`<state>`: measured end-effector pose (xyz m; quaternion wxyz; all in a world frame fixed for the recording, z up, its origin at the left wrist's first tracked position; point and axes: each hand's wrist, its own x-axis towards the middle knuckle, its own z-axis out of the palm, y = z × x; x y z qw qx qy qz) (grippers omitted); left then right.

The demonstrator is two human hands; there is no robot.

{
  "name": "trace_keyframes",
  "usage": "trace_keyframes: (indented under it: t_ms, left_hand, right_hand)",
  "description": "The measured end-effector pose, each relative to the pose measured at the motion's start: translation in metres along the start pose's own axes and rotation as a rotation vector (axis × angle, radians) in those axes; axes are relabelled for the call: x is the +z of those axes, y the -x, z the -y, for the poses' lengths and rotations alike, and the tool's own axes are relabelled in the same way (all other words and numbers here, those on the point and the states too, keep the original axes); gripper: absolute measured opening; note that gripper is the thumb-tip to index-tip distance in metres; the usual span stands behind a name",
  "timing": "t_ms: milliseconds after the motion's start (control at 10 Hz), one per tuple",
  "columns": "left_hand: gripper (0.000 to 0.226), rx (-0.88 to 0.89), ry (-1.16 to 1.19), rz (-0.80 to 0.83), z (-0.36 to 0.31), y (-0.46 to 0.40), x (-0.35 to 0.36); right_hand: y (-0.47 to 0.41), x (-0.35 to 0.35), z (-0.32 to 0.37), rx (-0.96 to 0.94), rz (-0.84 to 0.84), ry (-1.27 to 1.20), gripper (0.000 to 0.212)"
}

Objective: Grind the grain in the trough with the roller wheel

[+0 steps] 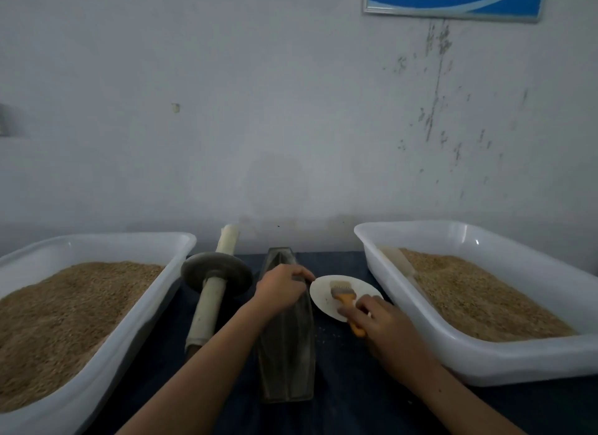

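Low in the middle of the frame, a long narrow dark metal trough [286, 344] lies on the dark blue cloth-covered table [349, 370], its long axis running from the bottom edge away toward the wall. Whether any grain sits in its groove I cannot tell; the inside looks dark and dusty. Curled over the trough's far right rim, the left hand [281, 289] grips the metal there. Just right of it, the right hand [375, 318] holds the orange handle of a small flat brush [344, 297], fingers wrapped round it, with the bristles resting on a white oval plate [323, 300] that sits just beside the trough.

Lower left of centre, the roller wheel [216, 273], a grey stone disc on a pale wooden axle, lies on the cloth beside the trough, apart from both hands. Its axle runs nearly parallel to the trough, tilted slightly, one end toward the wall and the other toward the person. It lies to the left of the left hand, so that hand is the nearer one; the right would have to cross the trough and first put the brush down.

Two white plastic tubs flank the scene: the left tub [97, 240] and the right tub [485, 363], each heaped with brown grain
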<state>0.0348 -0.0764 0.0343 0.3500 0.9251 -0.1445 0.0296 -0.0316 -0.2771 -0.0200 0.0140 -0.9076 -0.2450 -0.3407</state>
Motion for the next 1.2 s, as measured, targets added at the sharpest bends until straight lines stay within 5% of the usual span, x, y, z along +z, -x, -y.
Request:
trace_keyframes:
  t_ms: [300, 600, 700, 800, 900, 1200]
  left_hand:
    - [0.025, -0.043, 0.042, -0.257, 0.03, 0.0, 0.002]
    - [0.03, -0.097, 0.376, -0.381, 0.053, 0.023, 0.005]
    - [0.032, -0.122, 0.548, -0.415, 0.051, 0.033, 0.009]
    - [0.032, -0.21, 0.728, -0.451, 0.044, 0.043, 0.011]
    - [0.038, -0.32, 0.849, -0.437, 0.039, 0.057, 0.019]
    - [0.023, -0.448, 1.08, -0.325, 0.029, 0.106, 0.026]
  right_hand:
    - [0.007, 0.007, -0.006, -0.138, 0.116, 0.144, 0.044]
    - [0.001, 0.001, -0.003, -0.101, 0.42, 0.197, 0.043]
    - [-0.007, 0.002, 0.011, 0.059, 0.337, 0.114, 0.053]
    - [-0.02, 0.001, 0.038, 0.259, 0.139, -0.202, 0.046]
    - [-0.032, 0.001, 0.064, 0.518, 0.15, -0.637, 0.032]
    - [-0.028, -0.001, 0.091, 0.852, 0.119, -1.027, 0.035]
